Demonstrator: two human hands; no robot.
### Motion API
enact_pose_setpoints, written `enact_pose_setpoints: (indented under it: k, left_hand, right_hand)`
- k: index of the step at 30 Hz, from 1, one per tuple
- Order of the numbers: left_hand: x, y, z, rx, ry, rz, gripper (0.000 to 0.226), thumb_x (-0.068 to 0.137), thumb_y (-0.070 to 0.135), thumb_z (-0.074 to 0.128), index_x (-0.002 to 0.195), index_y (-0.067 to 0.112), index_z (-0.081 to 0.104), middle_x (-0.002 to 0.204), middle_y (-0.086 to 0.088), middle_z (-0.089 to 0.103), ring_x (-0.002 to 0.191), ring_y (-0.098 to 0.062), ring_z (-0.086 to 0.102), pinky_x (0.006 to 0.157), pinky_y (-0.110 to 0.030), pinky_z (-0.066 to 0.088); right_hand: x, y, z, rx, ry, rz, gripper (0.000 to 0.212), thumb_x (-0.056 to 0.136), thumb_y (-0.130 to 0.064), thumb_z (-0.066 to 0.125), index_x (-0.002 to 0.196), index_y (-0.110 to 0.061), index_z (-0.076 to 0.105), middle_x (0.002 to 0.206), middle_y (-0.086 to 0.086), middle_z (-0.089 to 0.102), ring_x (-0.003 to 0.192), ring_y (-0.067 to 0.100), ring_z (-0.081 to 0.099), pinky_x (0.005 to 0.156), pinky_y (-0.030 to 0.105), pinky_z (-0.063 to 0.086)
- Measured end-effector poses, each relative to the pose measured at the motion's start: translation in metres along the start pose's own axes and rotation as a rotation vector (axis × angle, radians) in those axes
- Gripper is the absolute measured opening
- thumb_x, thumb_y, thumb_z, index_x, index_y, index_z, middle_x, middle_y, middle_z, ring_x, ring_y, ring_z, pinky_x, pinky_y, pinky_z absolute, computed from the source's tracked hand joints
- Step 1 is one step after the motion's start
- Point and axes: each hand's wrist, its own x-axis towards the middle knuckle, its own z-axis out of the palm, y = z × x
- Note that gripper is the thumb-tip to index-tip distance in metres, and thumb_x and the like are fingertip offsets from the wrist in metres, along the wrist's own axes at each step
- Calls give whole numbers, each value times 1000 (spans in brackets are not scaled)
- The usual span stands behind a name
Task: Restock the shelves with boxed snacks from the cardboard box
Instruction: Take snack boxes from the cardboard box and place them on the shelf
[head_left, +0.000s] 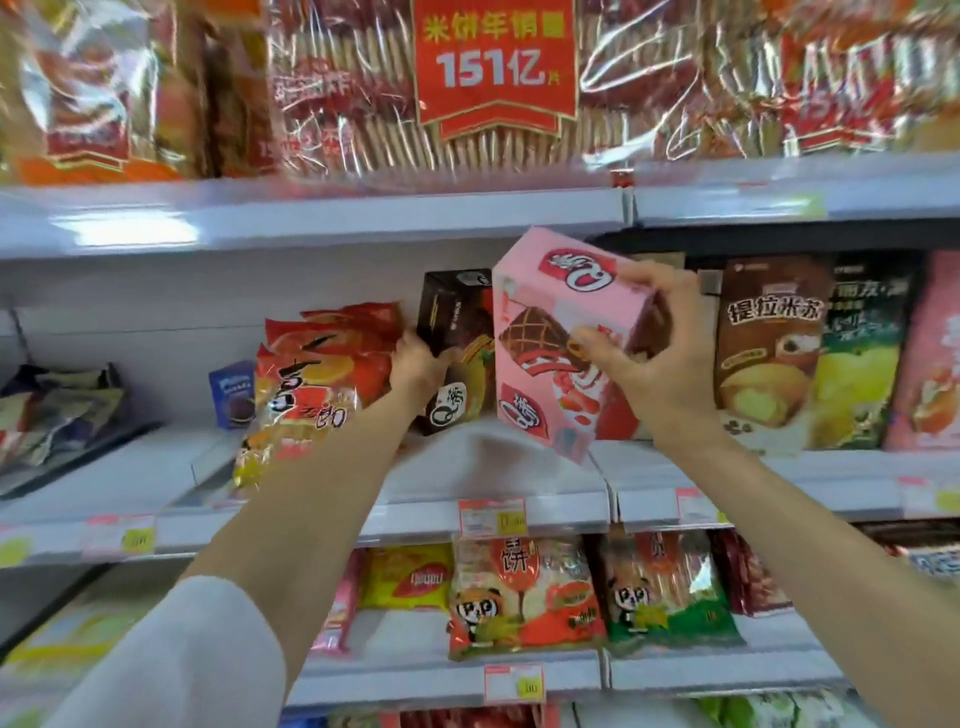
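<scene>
Pink box (550, 353) is in the air, tilted, w/ its lower corner just above the middle shelf (493, 467). It hangs in front of the gap btwn the dark box (457, 322) and the brown box (769, 338). Right hand (660, 353) grasps its upper right end: fingers curled over the top, thumb on the front face.

Just to its left the dark box stands on the shelf. Left hand (415, 364) is wrapped round that box's left edge, holding it. Red snack bags (322, 374) lean right beside that hand. Past the brown box, a green box (862, 353) stands upright in the same row.

Step in hand, as I read it: shelving 1 box while the other hand steadies or shifts its neighbour to make room.

Next move calls for:
- turning the pink box upright, front out
- setting it down in the gap and pushing it back
- left hand stopping the dark box and bags from flopping into the slot

Cardboard box isn't in view.
</scene>
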Motion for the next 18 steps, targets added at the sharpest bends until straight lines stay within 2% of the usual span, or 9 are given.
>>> enact_pose_setpoints:
  k: [2,4,6,10,12,13,15,17,18]
  left_hand:
    - [10,-3,13,29,24,-85,61,94,34,51,138,-3,30,135,-25,42,123,-41,42,100,-41,34]
    - [21,-3,19,60,46,-168,49,99,29,39,134,-6,37,134,-25,44,123,-40,43,100,-40,35]
    - [32,-8,24,71,43,-201,45,99,24,39,132,-7,38,133,-25,46,123,-39,45,100,-39,36]
    - [40,-19,26,-56,-189,-164,66,90,44,54,140,6,34,135,-17,49,122,-35,48,101,-41,41]
    - [41,-23,26,-132,-266,-194,82,83,60,52,145,14,27,142,-14,43,127,-33,44,106,-43,38]
    - [38,-22,24,-177,-271,-220,81,85,61,49,147,16,23,145,-14,40,130,-33,41,108,-44,35]
    - [26,-18,19,-273,-178,-190,70,92,54,42,147,15,24,143,-12,42,130,-33,42,108,-38,34]
    - [4,-11,15,-384,-78,-44,56,96,41,46,139,8,37,131,-6,51,122,-28,48,98,-27,38]
    - [-8,-8,15,-416,-82,18,51,95,34,50,134,3,39,125,-4,52,118,-25,50,91,-22,38]
  right_hand:
    - [1,17,10,2,-47,38,47,76,-26,74,114,-21,48,109,-34,48,105,-6,51,89,18,45]
    - [4,30,17,39,-50,107,47,76,-19,76,115,-18,49,106,-29,51,101,-12,51,83,10,44]
    - [11,43,21,62,-29,162,46,78,-12,75,116,-13,50,104,-22,50,97,-13,51,80,8,44]
    - [28,69,34,32,-99,294,55,77,-24,73,125,-24,44,117,-14,50,111,6,52,96,36,49]
    - [29,82,41,-19,-198,314,70,75,-22,75,134,-28,38,132,-11,44,122,8,45,104,41,42]
    - [27,86,43,-44,-238,322,77,75,-18,76,138,-28,34,136,-12,40,126,6,41,108,39,38]
    - [20,98,45,-44,-249,372,86,74,-17,78,142,-28,27,142,-9,38,130,9,39,110,38,35]
    - [11,108,43,-71,-211,455,86,73,-24,80,142,-28,29,140,-4,45,126,15,46,107,39,39]
    - [6,113,43,-169,-200,475,81,73,-27,79,141,-26,33,137,-1,48,123,17,49,105,38,40]
